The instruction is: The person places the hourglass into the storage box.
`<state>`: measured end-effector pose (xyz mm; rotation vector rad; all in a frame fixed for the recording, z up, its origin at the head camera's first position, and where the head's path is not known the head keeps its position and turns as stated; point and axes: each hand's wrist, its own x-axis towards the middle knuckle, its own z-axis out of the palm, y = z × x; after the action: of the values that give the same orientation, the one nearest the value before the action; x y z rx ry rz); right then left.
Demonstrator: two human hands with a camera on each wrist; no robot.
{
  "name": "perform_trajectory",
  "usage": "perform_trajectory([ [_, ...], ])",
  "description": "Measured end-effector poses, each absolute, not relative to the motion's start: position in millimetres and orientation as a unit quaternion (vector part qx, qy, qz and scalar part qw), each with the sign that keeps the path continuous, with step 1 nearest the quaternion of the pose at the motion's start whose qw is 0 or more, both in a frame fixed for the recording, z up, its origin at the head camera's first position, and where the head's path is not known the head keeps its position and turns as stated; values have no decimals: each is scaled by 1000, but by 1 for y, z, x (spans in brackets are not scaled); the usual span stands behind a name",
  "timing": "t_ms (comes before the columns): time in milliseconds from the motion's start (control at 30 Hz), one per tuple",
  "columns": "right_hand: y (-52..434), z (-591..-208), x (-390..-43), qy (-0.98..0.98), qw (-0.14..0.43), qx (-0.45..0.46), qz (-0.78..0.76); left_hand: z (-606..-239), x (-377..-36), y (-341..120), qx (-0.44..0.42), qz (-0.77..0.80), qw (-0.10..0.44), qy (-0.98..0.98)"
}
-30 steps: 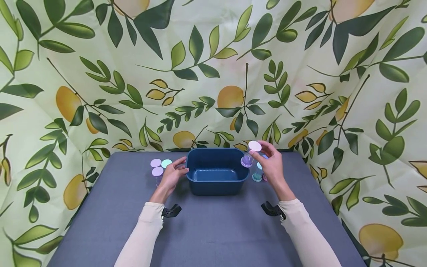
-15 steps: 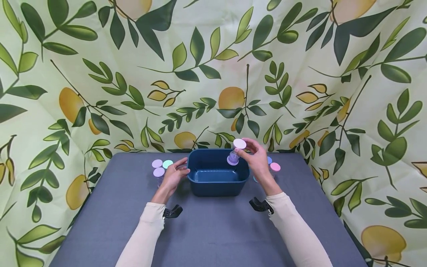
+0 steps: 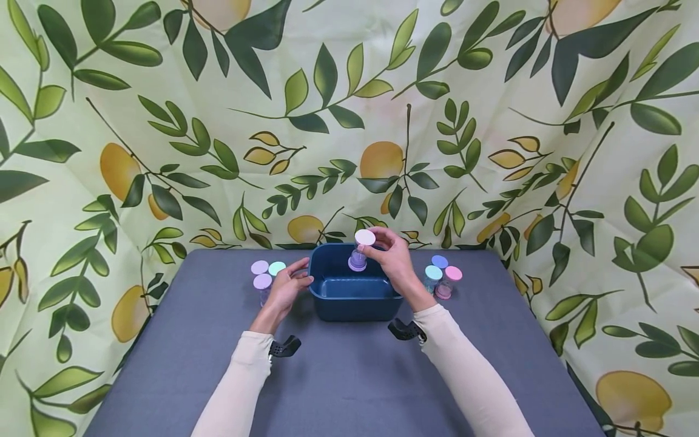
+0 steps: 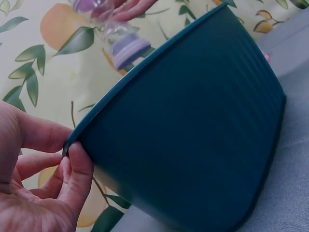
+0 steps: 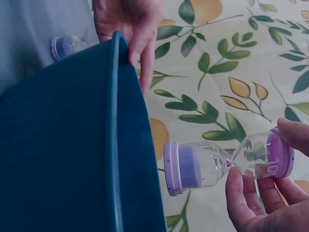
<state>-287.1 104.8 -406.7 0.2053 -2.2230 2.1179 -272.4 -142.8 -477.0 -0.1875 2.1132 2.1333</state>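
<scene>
Leaf-and-lemon cloth backs a grey counter [image 3: 338,376] carrying a dark blue tub [image 3: 354,298]. Left hand [image 3: 284,290] grips the tub's rim, thumb inside. Right hand [image 3: 394,258] fingers pinch a purple hourglass [image 3: 360,250] above the tub.

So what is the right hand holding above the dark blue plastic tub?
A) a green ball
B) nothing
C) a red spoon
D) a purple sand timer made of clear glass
D: the right hand pinches the clear purple-capped sand timer over the dark blue plastic tub.
</scene>
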Motion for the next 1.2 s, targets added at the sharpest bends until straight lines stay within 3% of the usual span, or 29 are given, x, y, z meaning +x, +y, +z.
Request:
perform_trajectory([
  [1200,46,-451,-325,-787,-59,43,613,-478,-274,-142,-72,695,76,711],
])
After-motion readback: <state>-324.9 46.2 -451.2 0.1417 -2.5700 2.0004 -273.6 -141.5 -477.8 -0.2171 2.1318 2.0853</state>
